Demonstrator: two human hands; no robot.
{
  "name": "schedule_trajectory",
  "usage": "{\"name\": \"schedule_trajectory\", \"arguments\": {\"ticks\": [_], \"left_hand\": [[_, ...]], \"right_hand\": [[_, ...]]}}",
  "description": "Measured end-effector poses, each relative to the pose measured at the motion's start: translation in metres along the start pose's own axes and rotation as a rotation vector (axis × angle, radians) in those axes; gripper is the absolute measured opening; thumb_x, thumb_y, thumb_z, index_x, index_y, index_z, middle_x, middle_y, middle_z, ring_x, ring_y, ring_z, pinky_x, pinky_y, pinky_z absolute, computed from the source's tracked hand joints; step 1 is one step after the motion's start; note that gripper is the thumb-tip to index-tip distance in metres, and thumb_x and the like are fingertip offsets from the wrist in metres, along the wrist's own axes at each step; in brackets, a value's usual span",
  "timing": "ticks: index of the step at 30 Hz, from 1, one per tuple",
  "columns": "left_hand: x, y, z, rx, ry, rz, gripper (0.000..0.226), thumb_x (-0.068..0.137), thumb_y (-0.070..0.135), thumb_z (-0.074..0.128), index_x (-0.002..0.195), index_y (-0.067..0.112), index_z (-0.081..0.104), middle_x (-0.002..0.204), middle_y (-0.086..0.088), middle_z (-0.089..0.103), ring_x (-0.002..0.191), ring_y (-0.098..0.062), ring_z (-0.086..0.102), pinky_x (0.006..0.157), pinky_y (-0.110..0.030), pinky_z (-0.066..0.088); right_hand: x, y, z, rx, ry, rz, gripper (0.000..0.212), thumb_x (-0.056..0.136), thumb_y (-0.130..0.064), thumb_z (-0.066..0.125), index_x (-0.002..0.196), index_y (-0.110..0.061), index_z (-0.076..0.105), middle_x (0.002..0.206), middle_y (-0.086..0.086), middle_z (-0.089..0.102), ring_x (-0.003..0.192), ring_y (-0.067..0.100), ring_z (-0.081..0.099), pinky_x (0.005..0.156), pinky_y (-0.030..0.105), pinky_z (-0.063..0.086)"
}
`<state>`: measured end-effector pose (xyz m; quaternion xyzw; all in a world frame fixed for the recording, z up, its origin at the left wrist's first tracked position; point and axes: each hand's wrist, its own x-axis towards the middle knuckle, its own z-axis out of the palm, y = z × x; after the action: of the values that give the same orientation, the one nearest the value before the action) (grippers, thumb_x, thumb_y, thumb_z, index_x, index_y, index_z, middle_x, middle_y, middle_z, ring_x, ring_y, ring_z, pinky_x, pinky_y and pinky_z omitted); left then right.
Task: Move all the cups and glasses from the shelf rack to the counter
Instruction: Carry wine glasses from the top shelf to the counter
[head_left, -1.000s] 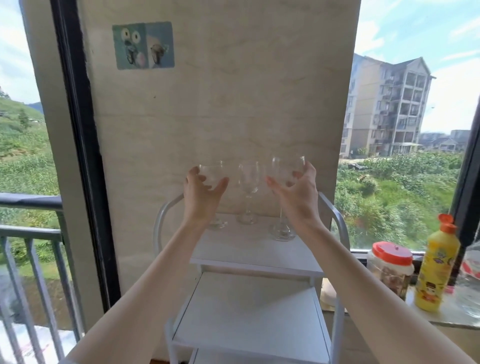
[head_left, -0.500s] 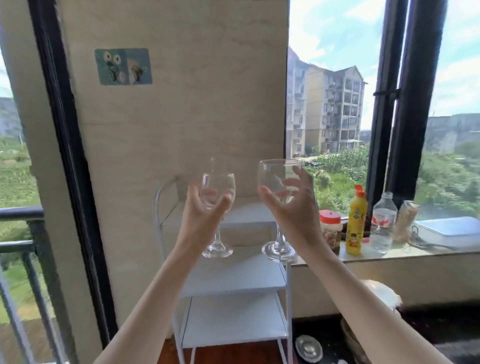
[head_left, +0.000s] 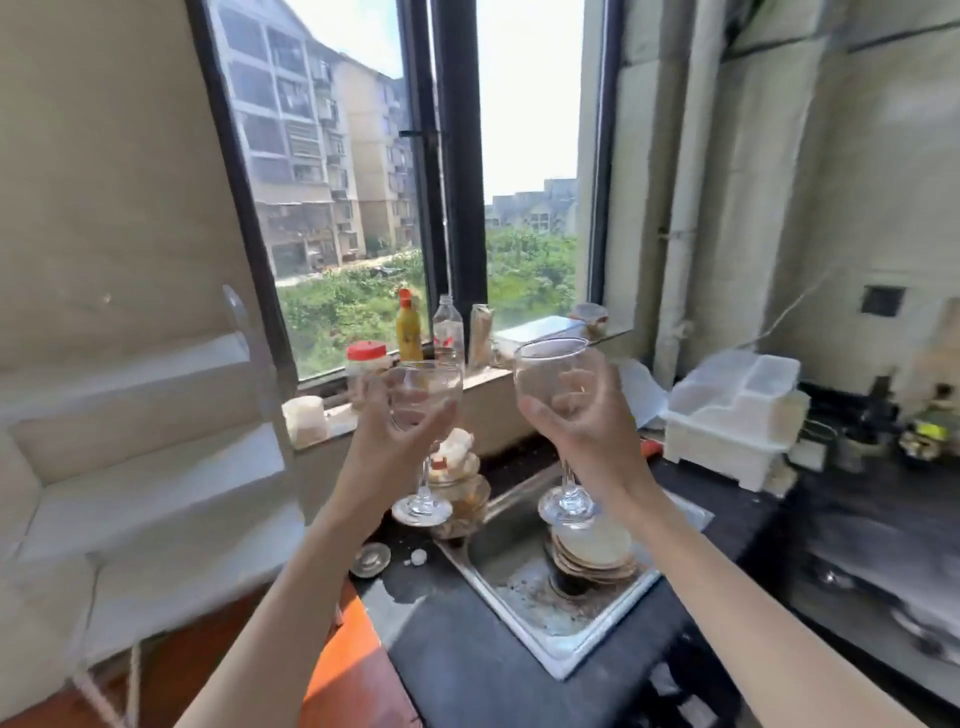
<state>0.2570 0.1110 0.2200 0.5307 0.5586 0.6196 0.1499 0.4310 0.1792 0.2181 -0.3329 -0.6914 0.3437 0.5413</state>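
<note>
My left hand (head_left: 387, 441) grips the bowl of a small clear wine glass (head_left: 428, 395), held upright in the air. My right hand (head_left: 587, 431) grips the bowl of a larger clear wine glass (head_left: 553, 371), also upright. Both glasses hang above the left end of the dark counter (head_left: 467, 654) and its steel sink (head_left: 550, 618). The white shelf rack (head_left: 145, 452) is at the left, blurred, and no glass shows on the shelves in view.
Stacked plates (head_left: 597, 556) lie in the sink. A glass bowl (head_left: 462, 499) with food sits at the sink's back-left corner, a small lid (head_left: 370, 559) beside it. Bottles and jars line the window sill (head_left: 405, 332). A white plastic box (head_left: 737, 415) stands on the counter at the right.
Both hands lifted their glasses off the rack's top shelf. The view has swung right, from the rack to the sink and counter, with the glasses carried along.
</note>
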Motion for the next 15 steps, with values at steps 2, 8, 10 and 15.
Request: {"name": "schedule_trajectory", "arguments": {"ticks": [2,8,10,15], "left_hand": [[-0.008,0.009,0.049,-0.059,-0.078,-0.006,0.058,0.073,0.038,0.068,0.121,0.022,0.039,0.098,0.007,0.059,0.076,0.003,0.064,0.061,-0.015,0.050],[-0.039,0.054,0.222,-0.183,-0.317,0.004,0.050,0.074,0.039,0.070,0.115,0.021,0.047,0.098,0.003,0.063,0.080,0.000,0.063,0.066,-0.014,0.048],[-0.052,0.070,0.280,-0.245,-0.376,-0.008,0.051,0.075,0.036,0.070,0.117,0.020,0.047,0.096,0.005,0.062,0.075,0.004,0.063,0.063,-0.011,0.047],[-0.099,0.115,0.426,-0.393,-0.518,-0.040,0.041,0.076,0.028,0.072,0.111,0.022,0.051,0.091,0.008,0.063,0.077,-0.007,0.064,0.064,-0.017,0.050]], "right_hand": [[-0.012,0.010,-0.050,-0.038,0.071,0.022,0.063,0.071,-0.038,0.073,0.120,-0.034,0.034,0.108,-0.007,0.053,0.089,0.002,0.057,0.067,0.013,0.044],[-0.053,0.038,-0.220,-0.095,0.257,0.097,0.062,0.072,-0.032,0.075,0.117,-0.039,0.033,0.112,-0.007,0.050,0.087,-0.006,0.055,0.067,0.006,0.043],[-0.068,0.044,-0.279,-0.134,0.314,0.115,0.061,0.072,-0.031,0.075,0.115,-0.039,0.032,0.107,-0.010,0.050,0.086,-0.008,0.054,0.065,0.003,0.042],[-0.108,0.058,-0.434,-0.262,0.445,0.181,0.065,0.071,-0.033,0.074,0.122,-0.034,0.034,0.110,-0.009,0.049,0.097,0.006,0.055,0.076,0.015,0.043]]}}
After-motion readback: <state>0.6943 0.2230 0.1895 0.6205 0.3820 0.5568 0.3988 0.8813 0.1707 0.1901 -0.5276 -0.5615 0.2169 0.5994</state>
